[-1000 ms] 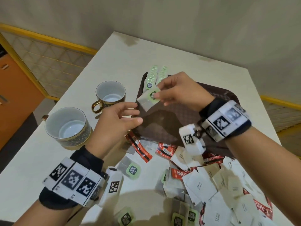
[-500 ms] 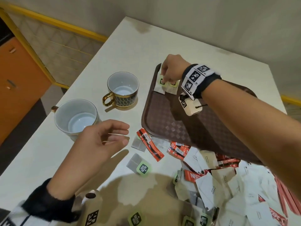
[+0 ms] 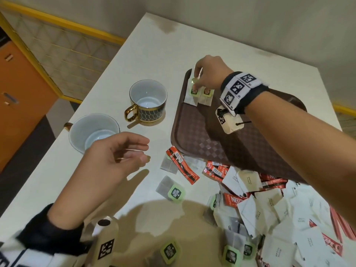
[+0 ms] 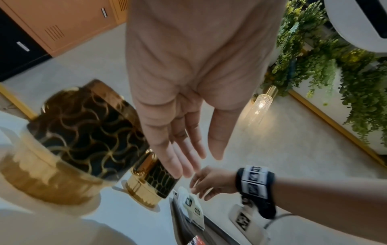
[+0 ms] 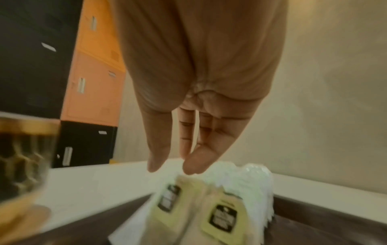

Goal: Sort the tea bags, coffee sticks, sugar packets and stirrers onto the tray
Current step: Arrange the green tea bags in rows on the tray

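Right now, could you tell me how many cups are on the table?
2. The black and gold cup stands just left of the tray; the second cup sits nearer, further left, partly behind the left hand.

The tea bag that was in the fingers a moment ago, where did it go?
The right hand carried it to the tray's far corner and set it among the tea bags there; its fingers are loosening. The left hand stayed empty. Cups and pile stayed put.

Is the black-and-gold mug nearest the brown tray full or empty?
Empty: the black-and-gold mug stands upright, its pale inside bare to the bottom in the head view.
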{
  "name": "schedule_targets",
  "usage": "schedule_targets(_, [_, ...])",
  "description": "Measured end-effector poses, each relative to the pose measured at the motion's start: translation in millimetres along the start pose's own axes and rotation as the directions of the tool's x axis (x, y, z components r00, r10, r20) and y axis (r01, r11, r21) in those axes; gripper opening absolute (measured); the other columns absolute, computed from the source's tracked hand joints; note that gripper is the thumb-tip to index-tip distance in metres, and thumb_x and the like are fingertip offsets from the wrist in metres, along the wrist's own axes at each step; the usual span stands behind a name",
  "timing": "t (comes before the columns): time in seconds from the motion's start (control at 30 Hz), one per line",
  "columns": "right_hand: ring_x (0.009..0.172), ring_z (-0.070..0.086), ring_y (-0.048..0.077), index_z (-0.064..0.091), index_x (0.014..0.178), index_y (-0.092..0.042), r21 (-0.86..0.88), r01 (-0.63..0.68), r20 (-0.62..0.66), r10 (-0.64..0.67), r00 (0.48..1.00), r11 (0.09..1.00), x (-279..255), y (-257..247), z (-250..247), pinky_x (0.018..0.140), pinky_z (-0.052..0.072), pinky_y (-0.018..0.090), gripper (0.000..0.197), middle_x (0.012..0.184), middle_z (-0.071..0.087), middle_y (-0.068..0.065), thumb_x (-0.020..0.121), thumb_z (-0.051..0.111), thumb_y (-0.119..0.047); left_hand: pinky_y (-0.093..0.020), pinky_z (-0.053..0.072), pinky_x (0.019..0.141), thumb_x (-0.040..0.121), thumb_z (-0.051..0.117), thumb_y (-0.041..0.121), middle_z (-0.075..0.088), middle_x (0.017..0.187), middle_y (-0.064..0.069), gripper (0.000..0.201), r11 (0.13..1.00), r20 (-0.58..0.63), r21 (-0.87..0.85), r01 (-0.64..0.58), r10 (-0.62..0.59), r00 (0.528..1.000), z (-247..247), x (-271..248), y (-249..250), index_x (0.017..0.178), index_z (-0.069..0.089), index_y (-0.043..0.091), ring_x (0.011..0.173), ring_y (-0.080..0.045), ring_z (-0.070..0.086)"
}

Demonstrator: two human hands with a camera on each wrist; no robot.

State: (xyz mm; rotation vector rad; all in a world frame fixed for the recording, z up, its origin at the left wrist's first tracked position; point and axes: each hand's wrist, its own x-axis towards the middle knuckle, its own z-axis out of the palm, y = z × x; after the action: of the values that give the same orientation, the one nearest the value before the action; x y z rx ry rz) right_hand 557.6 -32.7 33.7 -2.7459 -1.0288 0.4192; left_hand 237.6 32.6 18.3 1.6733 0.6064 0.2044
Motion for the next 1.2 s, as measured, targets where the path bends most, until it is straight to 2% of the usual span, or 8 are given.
schedule_targets(0.13, [0.062,0.061,0.008,0.069,0.092,-0.007,0.144,0.159,-0.083,-0.148,0.985,0.977,-72,-21,0,0.055,0.048,0.011,0.02,0.089,0.068,0.007,0.08,0.077,-0.021,-0.008,0.052,0.068,0.082,0.073,0.009,0.074,0.089,0.015,0.028,0.989,-0.014,0.148,-0.028,0.03,0.999,-27,-19,-7,0.091,0.072,0.035,0.082,0.001,0.069])
schedule_targets(0.2, [0.065,0.059,0.004,0.07,0.086,-0.012,0.121,0.265,0.044,-0.272,0.961,0.957,-124,-39,13,0.06,0.044,0.01,0.015,0.082,0.068,0.0,0.082,0.074,-0.027,-0.024,0.059,0.075,0.076,0.073,0.049,0.073,0.092,0.018,0.016,0.965,-0.035,0.259,-0.029,0.039,0.999,-46,-36,-9,0.092,0.071,0.045,0.085,0.0,0.07])
schedule_targets(0.3, [0.072,0.058,0.014,0.067,0.083,-0.016,0.006,0.371,0.303,-0.355,0.884,0.929,-180,-59,47,0.067,0.046,0.026,0.023,0.081,0.064,-0.003,0.084,0.069,-0.038,-0.042,0.058,0.081,0.058,0.052,0.091,0.072,0.099,0.021,0.063,0.909,-0.044,0.413,0.063,-0.049,0.998,-71,-58,-23,0.102,0.067,0.048,0.088,-0.001,0.07])
schedule_targets(0.43, [0.087,0.058,0.022,0.062,0.1,-0.016,-0.233,0.45,0.358,-0.355,0.864,0.862,-213,-65,91,0.064,0.039,0.03,0.018,0.104,0.055,0.001,0.091,0.057,-0.031,-0.028,0.055,0.08,0.079,0.07,0.045,0.068,0.091,0.031,0.015,0.844,0.022,0.534,0.041,-0.063,0.998,-59,-67,-20,0.093,0.065,0.051,0.086,0.008,0.065])
schedule_targets(0.5, [0.091,0.059,0.023,0.058,0.106,-0.016,-0.258,0.424,0.312,-0.34,0.887,0.868,-224,-65,101,0.061,0.033,0.03,0.017,0.106,0.056,0.001,0.095,0.048,-0.025,-0.021,0.05,0.079,0.085,0.07,0.027,0.067,0.088,0.028,0.023,0.799,0.098,0.601,-0.023,-0.044,0.994,-45,-62,-11,0.093,0.063,0.048,0.085,0.007,0.062])
schedule_targets(0.67, [0.078,0.057,0.026,0.047,0.081,-0.021,-0.164,0.307,0.271,-0.256,0.928,0.938,-229,-61,97,0.062,0.045,0.036,0.013,0.083,0.055,0.0,0.084,0.056,-0.013,-0.033,0.046,0.089,0.096,0.054,0.022,0.063,0.116,0.005,0.027,0.532,0.383,0.773,-0.345,0.043,0.923,7,-25,12,0.121,0.061,0.029,0.106,-0.017,0.058])
schedule_targets(0.83, [0.067,0.055,0.019,0.061,0.08,-0.013,0.12,0.148,0.065,-0.157,0.986,0.982,-249,-45,60,0.064,0.042,0.027,0.015,0.074,0.062,0.003,0.075,0.075,-0.01,-0.036,0.039,0.068,0.098,0.048,0.013,0.051,0.087,-0.013,0.01,0.337,0.371,0.873,-0.352,0.008,0.928,60,26,19,0.092,0.051,0.006,0.081,-0.031,0.053])
schedule_targets(1.2, [0.072,0.053,0.004,0.074,0.092,-0.017,0.416,0.126,0.244,-0.244,0.939,0.901,-317,-58,109,0.064,0.039,0.016,0.015,0.082,0.064,-0.008,0.077,0.079,-0.018,-0.032,0.042,0.068,0.08,0.079,0.028,0.059,0.085,-0.01,0.031,0.442,0.206,0.893,-0.086,-0.231,0.951,81,47,10,0.086,0.058,0.006,0.079,-0.024,0.055])
